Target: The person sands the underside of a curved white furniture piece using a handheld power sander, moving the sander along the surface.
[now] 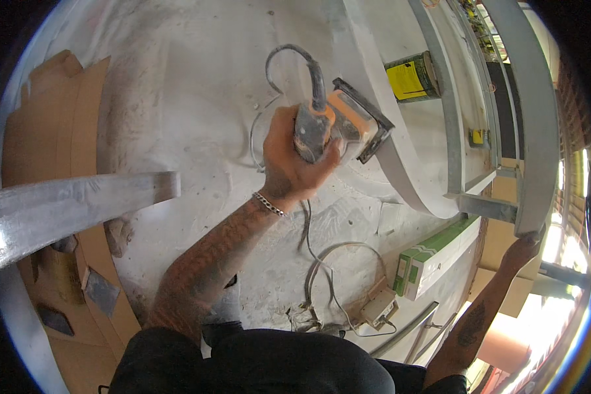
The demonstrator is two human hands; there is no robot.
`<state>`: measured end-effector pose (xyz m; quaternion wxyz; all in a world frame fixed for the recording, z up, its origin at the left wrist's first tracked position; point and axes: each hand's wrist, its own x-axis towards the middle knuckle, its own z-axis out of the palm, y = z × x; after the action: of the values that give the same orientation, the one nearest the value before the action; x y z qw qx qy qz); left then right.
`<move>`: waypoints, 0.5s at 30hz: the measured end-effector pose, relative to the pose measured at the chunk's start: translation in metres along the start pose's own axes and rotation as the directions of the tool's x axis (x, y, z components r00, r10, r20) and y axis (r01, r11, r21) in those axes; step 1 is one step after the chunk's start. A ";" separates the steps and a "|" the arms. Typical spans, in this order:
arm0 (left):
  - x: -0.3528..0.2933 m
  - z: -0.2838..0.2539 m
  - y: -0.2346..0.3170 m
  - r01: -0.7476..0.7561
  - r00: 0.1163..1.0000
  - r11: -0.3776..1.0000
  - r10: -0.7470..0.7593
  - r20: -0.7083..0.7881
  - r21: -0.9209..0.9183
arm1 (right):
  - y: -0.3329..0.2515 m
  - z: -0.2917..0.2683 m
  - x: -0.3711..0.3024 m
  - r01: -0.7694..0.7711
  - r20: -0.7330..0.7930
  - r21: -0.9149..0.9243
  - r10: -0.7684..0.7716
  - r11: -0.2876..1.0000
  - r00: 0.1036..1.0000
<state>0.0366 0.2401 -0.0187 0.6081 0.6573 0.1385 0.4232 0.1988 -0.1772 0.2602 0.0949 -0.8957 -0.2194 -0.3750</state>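
Note:
My left hand is wrapped round the body of an orange and grey electric sander, dusty all over. The sander's flat black pad is turned to the right, on edge against a curved, grey-coated frame bar. From its rear end a dark cord loops up and back behind the hand. Far to the right, my right hand is closed on the lower end of the same grey frame's outer bar; its fingertips are partly hidden behind the bar.
A yellow-labelled can stands behind the frame bars. On the dusty floor lie a green and white long box, a power socket box and looped cable. At left, another grey bar juts over flattened cardboard.

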 end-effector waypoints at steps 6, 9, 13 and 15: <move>0.037 -0.005 -0.009 0.049 0.993 0.994 -0.059 -0.101 -0.096 | 0.012 -0.003 -0.002 -0.100 0.006 0.054 0.100 0.994 0.995; 0.064 -0.014 -0.010 0.107 0.989 0.987 -0.118 -0.088 -0.119 | 0.026 -0.008 -0.001 0.000 0.018 -0.027 0.000 1.000 1.000; 0.092 -0.022 -0.019 0.184 0.981 0.958 -0.193 -0.021 -0.219 | 0.008 0.001 -0.004 -0.043 -0.046 -0.050 0.041 0.998 0.998; 0.099 -0.023 -0.021 0.188 0.981 0.955 -0.196 -0.011 -0.228 | 0.014 0.001 -0.003 -0.012 -0.088 -0.032 0.009 0.999 0.996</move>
<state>0.0868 0.3292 -0.0018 0.7147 0.5602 0.1626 0.3859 0.2043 -0.1902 0.2570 0.0919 -0.8809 -0.2042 -0.4169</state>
